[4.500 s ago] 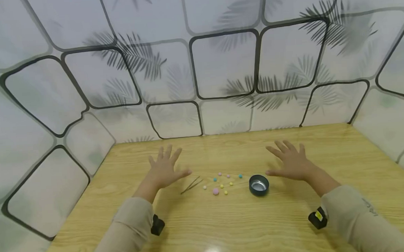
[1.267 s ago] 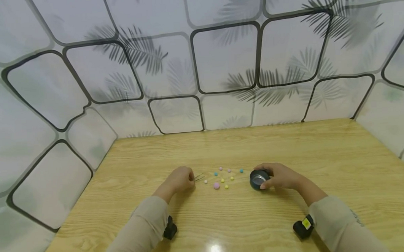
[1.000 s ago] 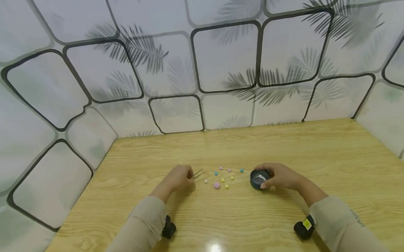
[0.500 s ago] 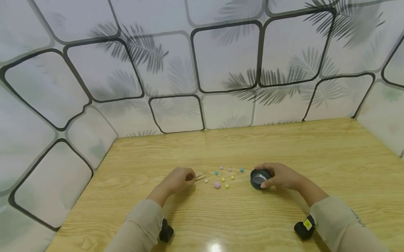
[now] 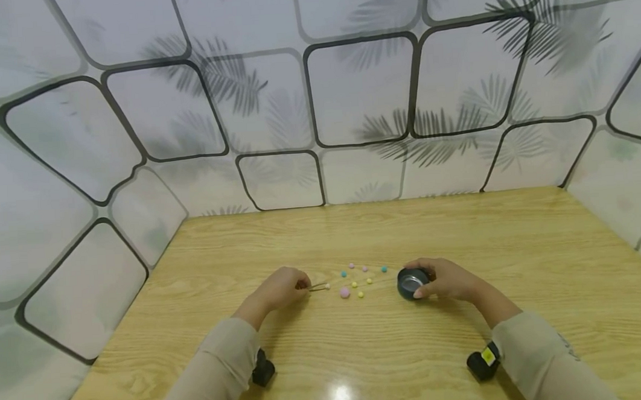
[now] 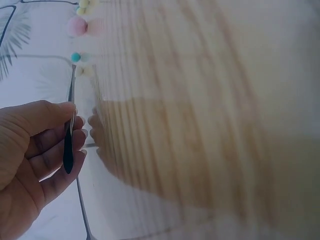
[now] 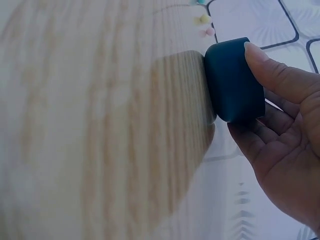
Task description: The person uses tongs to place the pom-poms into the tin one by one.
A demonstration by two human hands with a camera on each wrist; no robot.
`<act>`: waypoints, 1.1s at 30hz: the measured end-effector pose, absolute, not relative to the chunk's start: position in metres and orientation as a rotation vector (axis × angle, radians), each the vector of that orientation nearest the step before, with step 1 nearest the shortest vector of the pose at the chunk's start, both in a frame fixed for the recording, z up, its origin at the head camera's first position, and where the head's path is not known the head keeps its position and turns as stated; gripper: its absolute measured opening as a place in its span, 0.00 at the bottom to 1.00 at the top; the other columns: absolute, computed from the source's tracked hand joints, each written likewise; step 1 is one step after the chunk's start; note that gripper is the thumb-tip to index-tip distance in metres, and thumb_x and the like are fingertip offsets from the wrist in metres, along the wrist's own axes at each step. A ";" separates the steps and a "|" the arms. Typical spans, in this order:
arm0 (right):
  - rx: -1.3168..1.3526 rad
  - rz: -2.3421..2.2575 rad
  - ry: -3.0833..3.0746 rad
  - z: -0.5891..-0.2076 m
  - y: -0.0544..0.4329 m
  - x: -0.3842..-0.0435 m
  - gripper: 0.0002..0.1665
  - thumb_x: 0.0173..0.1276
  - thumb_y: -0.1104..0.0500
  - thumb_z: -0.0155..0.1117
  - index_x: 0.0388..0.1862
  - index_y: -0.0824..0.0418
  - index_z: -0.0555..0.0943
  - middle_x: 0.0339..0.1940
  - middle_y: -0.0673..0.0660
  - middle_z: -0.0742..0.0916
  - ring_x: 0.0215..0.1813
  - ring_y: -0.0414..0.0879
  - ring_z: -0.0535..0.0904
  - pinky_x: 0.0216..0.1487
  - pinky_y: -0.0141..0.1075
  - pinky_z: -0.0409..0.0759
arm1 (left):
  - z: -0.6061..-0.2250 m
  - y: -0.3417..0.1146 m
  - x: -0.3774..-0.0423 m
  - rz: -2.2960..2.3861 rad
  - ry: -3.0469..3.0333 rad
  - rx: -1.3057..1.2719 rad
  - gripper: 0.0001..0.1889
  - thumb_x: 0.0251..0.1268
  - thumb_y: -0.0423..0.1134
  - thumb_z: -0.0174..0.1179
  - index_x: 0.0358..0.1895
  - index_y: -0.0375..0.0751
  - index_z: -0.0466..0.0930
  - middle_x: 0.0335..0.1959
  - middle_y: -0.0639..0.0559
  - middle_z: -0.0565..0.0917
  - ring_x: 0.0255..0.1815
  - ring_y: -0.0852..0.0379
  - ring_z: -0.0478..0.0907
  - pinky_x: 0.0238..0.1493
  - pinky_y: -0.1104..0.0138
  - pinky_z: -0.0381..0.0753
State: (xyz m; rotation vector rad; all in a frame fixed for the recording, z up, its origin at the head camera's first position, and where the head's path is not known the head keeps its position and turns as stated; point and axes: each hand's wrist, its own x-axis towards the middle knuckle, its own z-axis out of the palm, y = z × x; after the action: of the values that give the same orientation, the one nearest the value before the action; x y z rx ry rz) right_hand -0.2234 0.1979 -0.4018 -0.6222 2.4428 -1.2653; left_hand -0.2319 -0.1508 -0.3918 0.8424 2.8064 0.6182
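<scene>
In the head view my left hand [image 5: 283, 288] pinches a pair of metal tweezers [image 6: 69, 135] between thumb and fingers. The tweezers' tips reach a small white ball [image 5: 327, 286]; whether they grip it I cannot tell. My right hand [image 5: 448, 279] holds a small dark round bowl [image 7: 234, 82] by its side, thumb at the rim, with the bowl standing on the table. Between the hands lie a larger pink ball [image 5: 345, 293], blue balls [image 5: 384, 269], yellow balls [image 5: 369, 281] and small pink balls [image 5: 364, 269]. The bowl's silvery inside shows no ball.
The wooden table [image 5: 317, 351] runs back to a patterned cloth wall [image 5: 358, 95], which also closes off both sides. A black wrist camera [image 5: 263, 368] hangs below the left sleeve, another camera [image 5: 483, 362] below the right.
Both hands have come in from spread above the table: the left took up the tweezers, the right took hold of the bowl. Lately the tweezers' tips moved right to the white ball.
</scene>
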 end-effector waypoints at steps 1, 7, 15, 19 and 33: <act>-0.625 -1.266 2.442 -0.402 0.198 -0.223 0.39 0.48 0.56 0.68 0.57 0.70 0.65 0.52 0.69 0.71 0.47 0.56 0.70 0.43 0.43 0.69 | -0.391 -0.150 -0.231 0.607 2.810 0.843 0.06 0.55 0.31 0.56 0.35 0.37 0.79 0.32 0.49 0.80 0.36 0.55 0.75 0.38 0.65 0.74; -0.619 -1.276 2.428 -0.402 0.196 -0.223 0.40 0.48 0.55 0.68 0.57 0.70 0.65 0.51 0.69 0.72 0.46 0.54 0.70 0.42 0.41 0.70 | -0.389 -0.149 -0.229 0.563 2.832 0.837 0.04 0.54 0.32 0.57 0.33 0.38 0.80 0.31 0.50 0.80 0.36 0.55 0.76 0.38 0.64 0.73; -0.603 -1.244 2.458 -0.403 0.196 -0.222 0.39 0.48 0.55 0.68 0.57 0.69 0.65 0.52 0.69 0.71 0.47 0.55 0.70 0.43 0.43 0.69 | -0.389 -0.147 -0.228 0.532 2.848 0.862 0.04 0.54 0.31 0.57 0.32 0.38 0.80 0.31 0.50 0.80 0.36 0.54 0.76 0.39 0.64 0.74; -0.606 -1.228 2.474 -0.402 0.196 -0.221 0.38 0.49 0.56 0.67 0.58 0.69 0.65 0.53 0.70 0.70 0.49 0.57 0.69 0.44 0.44 0.69 | -0.391 -0.148 -0.229 0.531 2.851 0.877 0.04 0.53 0.31 0.58 0.32 0.38 0.80 0.31 0.50 0.80 0.35 0.54 0.76 0.38 0.64 0.74; -0.606 -1.207 2.505 -0.402 0.196 -0.222 0.37 0.49 0.55 0.67 0.57 0.67 0.66 0.53 0.68 0.71 0.48 0.55 0.69 0.43 0.44 0.69 | -0.395 -0.150 -0.232 0.631 2.890 0.883 0.04 0.52 0.31 0.58 0.31 0.39 0.80 0.30 0.51 0.80 0.33 0.56 0.75 0.37 0.65 0.73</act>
State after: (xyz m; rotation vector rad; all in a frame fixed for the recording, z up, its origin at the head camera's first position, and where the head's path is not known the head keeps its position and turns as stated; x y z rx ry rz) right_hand -0.2223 0.1962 -0.4021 -0.6064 2.5048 -1.2074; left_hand -0.2315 -0.1500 -0.3952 0.8831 2.8900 0.6311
